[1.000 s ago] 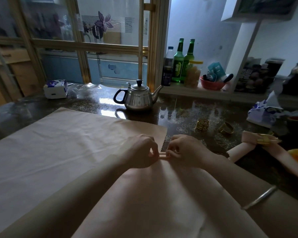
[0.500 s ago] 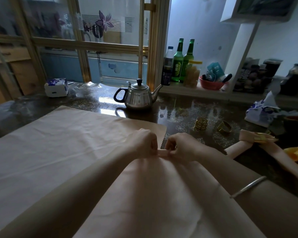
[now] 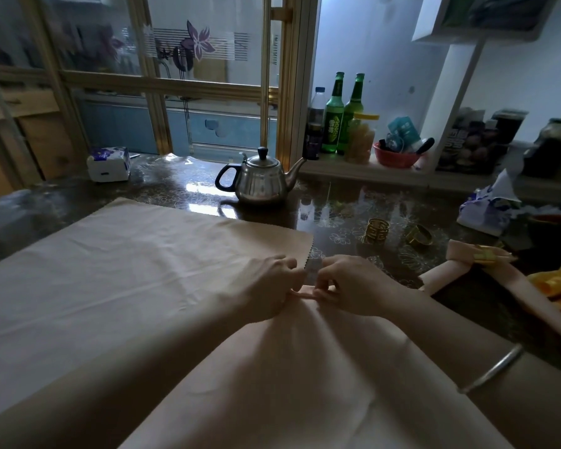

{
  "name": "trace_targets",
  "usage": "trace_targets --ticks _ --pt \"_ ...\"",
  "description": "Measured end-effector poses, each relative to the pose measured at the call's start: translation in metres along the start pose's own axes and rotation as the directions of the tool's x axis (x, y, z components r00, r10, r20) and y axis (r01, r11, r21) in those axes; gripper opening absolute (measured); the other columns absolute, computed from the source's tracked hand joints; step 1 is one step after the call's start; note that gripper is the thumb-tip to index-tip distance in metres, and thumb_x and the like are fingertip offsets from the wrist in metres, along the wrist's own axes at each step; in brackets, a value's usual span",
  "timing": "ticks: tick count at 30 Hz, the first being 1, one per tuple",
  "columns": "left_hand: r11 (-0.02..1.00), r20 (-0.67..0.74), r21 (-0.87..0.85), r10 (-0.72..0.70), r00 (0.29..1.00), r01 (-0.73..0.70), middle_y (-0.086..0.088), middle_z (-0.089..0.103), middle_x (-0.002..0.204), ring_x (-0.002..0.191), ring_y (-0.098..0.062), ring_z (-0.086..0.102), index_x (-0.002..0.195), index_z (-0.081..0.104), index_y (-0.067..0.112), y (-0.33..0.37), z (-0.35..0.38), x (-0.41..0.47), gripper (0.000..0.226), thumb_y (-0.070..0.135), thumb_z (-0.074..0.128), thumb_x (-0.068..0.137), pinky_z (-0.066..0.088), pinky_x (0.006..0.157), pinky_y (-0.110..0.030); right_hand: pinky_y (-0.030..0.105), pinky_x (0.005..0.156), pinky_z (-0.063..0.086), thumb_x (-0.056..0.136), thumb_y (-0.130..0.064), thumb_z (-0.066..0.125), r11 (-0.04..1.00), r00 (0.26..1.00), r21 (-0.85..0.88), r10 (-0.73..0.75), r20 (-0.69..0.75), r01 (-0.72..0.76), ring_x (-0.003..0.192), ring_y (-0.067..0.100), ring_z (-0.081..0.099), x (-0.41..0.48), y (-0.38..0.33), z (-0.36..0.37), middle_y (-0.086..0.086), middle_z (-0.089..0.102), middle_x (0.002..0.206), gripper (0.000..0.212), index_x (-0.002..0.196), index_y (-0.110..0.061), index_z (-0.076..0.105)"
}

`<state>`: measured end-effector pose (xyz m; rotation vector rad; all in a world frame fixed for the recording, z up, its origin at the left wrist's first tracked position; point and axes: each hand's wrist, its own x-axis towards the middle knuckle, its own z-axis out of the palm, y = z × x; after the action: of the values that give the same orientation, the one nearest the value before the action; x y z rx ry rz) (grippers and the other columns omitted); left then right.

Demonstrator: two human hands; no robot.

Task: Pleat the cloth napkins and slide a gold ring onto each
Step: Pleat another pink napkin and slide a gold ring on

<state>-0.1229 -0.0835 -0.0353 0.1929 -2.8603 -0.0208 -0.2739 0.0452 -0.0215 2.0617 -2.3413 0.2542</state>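
Both hands, left (image 3: 269,286) and right (image 3: 353,283), fingers curled, pinch the napkin's (image 3: 127,270) fold.

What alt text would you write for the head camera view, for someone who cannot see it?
A person's bare hands, left grip and right grip, pinch a narrow pleat in a beige cloth napkin spread on a dark table. Two loose gold rings and a ringed napkin lie to the right; a steel teapot stands behind.

Dim, window-lit; glare on table (image 3: 337,202); wide-angle bending, soft edges.
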Motion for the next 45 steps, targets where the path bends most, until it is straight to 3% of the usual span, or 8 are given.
trace_targets --ticks 4,11,15,21,25,30,38,45 --pt "0.991 0.005 -0.079 -0.11 0.994 0.11 0.005 0.067 0.092 0.083 -0.017 0.063 0.091 0.07 0.027 -0.004 -0.003 0.004 0.014 0.024 0.058 0.085 0.051 0.067 -0.031 0.024 0.068 0.039 0.086 -0.029 0.068 0.991 0.993 0.055 0.121 -0.02 -0.119 0.085 0.012 0.057 0.007 -0.002 0.002 -0.011 0.058 0.088 0.004 0.089 -0.026 0.069" --pt "0.961 0.13 -0.163 -0.202 0.971 0.222 0.008 0.068 0.102 0.079 -0.006 0.057 0.103 0.073 0.026 -0.009 -0.006 0.014 0.018 0.024 0.068 0.086 0.039 0.064 -0.016 0.012 0.061 0.035 0.087 -0.025 0.069 0.986 0.988 0.075 0.146 0.046 -0.149 0.081 0.006 0.056 0.008 -0.004 -0.002 -0.012 0.059 0.092 0.013 0.099 -0.025 0.073" --pt "0.973 0.041 -0.116 -0.196 0.98 0.2 0.01 0.069 0.093 0.079 -0.008 0.058 0.093 0.071 0.03 -0.007 -0.009 0.007 0.012 0.025 0.066 0.083 0.04 0.063 -0.02 0.028 0.068 0.047 0.084 -0.017 0.064 0.998 0.996 -0.062 0.019 -0.09 -0.025 0.085 0.018 0.06 0.001 -0.009 0.001 -0.004 0.062 0.095 0.007 0.088 -0.023 0.065" --pt "0.999 -0.128 0.026 0.024 0.991 -0.02 0.0 0.061 0.085 0.071 -0.023 0.06 0.089 0.059 0.018 0.012 0.002 -0.014 0.041 0.045 0.03 0.079 0.033 0.053 -0.029 0.028 0.039 0.045 0.075 -0.009 0.063 0.937 0.931 -0.248 -0.298 -0.209 0.245 0.061 0.017 0.056 -0.016 -0.017 0.012 -0.001 0.056 0.073 0.01 0.075 -0.016 0.056" --pt "0.974 -0.009 -0.21 -0.088 0.996 0.084 0.009 0.061 0.087 0.072 -0.011 0.055 0.089 0.063 0.023 0.0 0.001 -0.014 0.012 0.031 0.067 0.082 0.041 0.061 -0.025 0.036 0.068 0.049 0.087 -0.014 0.06 0.983 0.986 -0.127 -0.145 -0.087 0.134 0.087 0.019 0.057 -0.017 -0.012 0.007 0.0 0.058 0.096 0.007 0.092 -0.017 0.062" --pt "0.904 0.025 -0.383 -0.196 0.98 0.191 0.013 0.061 0.079 0.069 -0.012 0.061 0.086 0.068 0.02 -0.008 0.002 -0.013 0.005 0.022 0.071 0.083 0.046 0.064 -0.024 0.033 0.069 0.046 0.093 -0.027 0.058 0.995 0.993 -0.06 -0.083 -0.083 0.078 0.082 0.02 0.058 -0.019 -0.012 0.009 -0.003 0.055 0.094 0.014 0.09 -0.015 0.064" --pt "0.914 0.106 -0.324 -0.22 0.97 0.243 0.01 0.07 0.092 0.07 -0.006 0.06 0.098 0.071 0.022 -0.009 -0.002 -0.01 0.016 0.024 0.072 0.082 0.035 0.057 -0.005 0.022 0.076 0.044 0.081 -0.027 0.075 0.965 0.98 0.182 0.197 -0.023 -0.19 0.084 0.008 0.054 -0.011 -0.012 0.009 -0.009 0.059 0.094 0.014 0.091 -0.026 0.065" --pt "0.993 -0.011 -0.069 -0.096 0.995 0.095 0.01 0.061 0.097 0.078 -0.011 0.055 0.096 0.061 0.027 0.007 -0.007 -0.019 0.015 0.025 0.064 0.082 0.048 0.067 -0.031 0.027 0.071 0.04 0.081 -0.026 0.071 0.974 0.978 0.095 0.209 -0.018 -0.206 0.081 0.01 0.05 -0.014 -0.021 0.007 -0.014 0.051 0.083 0.026 0.074 -0.035 0.048"
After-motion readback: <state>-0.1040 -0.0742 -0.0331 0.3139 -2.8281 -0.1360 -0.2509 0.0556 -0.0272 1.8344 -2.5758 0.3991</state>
